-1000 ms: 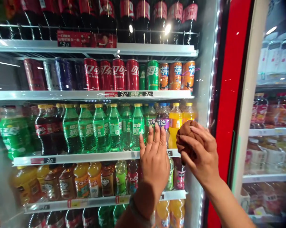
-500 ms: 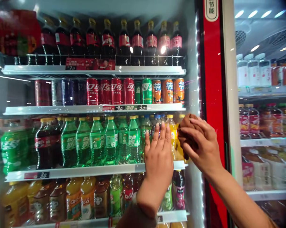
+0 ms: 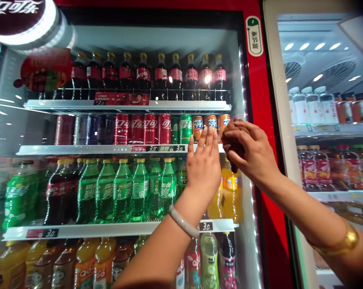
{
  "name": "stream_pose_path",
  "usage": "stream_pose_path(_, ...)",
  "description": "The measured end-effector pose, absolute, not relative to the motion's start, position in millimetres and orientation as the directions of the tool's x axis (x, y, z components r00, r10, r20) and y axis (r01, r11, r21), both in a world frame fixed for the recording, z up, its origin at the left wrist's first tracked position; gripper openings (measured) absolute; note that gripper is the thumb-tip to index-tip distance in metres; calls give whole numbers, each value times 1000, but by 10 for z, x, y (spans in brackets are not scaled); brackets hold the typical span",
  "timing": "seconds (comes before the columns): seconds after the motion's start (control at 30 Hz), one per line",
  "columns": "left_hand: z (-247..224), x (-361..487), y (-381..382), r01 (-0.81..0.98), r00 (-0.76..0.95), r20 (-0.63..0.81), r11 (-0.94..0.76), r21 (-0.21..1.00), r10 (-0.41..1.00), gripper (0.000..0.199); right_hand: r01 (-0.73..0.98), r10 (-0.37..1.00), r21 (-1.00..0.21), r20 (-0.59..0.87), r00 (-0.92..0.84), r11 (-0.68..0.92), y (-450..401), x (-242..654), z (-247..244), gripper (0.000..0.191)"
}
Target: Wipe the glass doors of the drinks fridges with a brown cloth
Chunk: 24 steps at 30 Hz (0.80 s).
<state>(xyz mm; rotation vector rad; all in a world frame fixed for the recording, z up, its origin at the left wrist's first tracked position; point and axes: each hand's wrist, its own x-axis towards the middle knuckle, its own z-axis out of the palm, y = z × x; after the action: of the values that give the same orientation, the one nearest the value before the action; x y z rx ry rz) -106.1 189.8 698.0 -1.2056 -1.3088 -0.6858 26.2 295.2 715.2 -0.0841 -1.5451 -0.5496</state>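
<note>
My left hand [image 3: 204,164] lies flat with its fingers stretched out, palm toward the glass door [image 3: 157,36] of a drinks fridge. A pale bangle [image 3: 184,222] circles that wrist. Close to its right, my right hand [image 3: 250,146] is closed on a bunched brown cloth [image 3: 233,150], which is held up at the glass. Part of the cloth is hidden behind the fingers. Behind the hands stand orange soda cans [image 3: 212,121] and bottles of orange drink [image 3: 231,196]. A gold bracelet [image 3: 339,243] is on my right forearm.
Shelves behind the glass hold cola bottles [image 3: 143,74], red cans [image 3: 164,128] and green soda bottles [image 3: 123,190]. A red door frame [image 3: 255,84] runs down the right side. Beyond it stands a second fridge with clear bottles [image 3: 314,105]. A round lit sign [image 3: 17,18] shows at upper left.
Both hands have moved up the glass, from the bottle shelf to the can shelf, the cloth still in my right hand. The view has tilted upward, showing more of the fridge top.
</note>
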Motion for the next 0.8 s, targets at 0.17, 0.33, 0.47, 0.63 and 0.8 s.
stream_pose_path(0.17, 7246, -1023, 1968, 917, 207, 948, 290, -274, 242, 59, 351, -361, 388, 922, -140, 852, 2955, 265, 7240, 41)
stream_pose_path(0.33, 7366, -1040, 1974, 910, 226, 942, 292, -295, 249, 60, 372, -363, 393, 920, -151, 841, 3088, 364, 7491, 39)
stream_pose_path(0.47, 7537, -1057, 1960, 914, 197, 951, 307, -267, 239, 61, 357, -336, 327, 941, -40, 875, 2959, 154, 7718, 40)
stream_pose_path(0.63, 7536, -1184, 1826, 905, 211, 943, 314, -288, 258, 59, 328, -505, 541, 841, -195, 774, 2958, 193, 7546, 40)
stream_pose_path(0.8, 7587, -1219, 1809, 901, 221, 941, 316, -297, 255, 59, 369, -463, 504, 863, -200, 781, 2968, 180, 7820, 30)
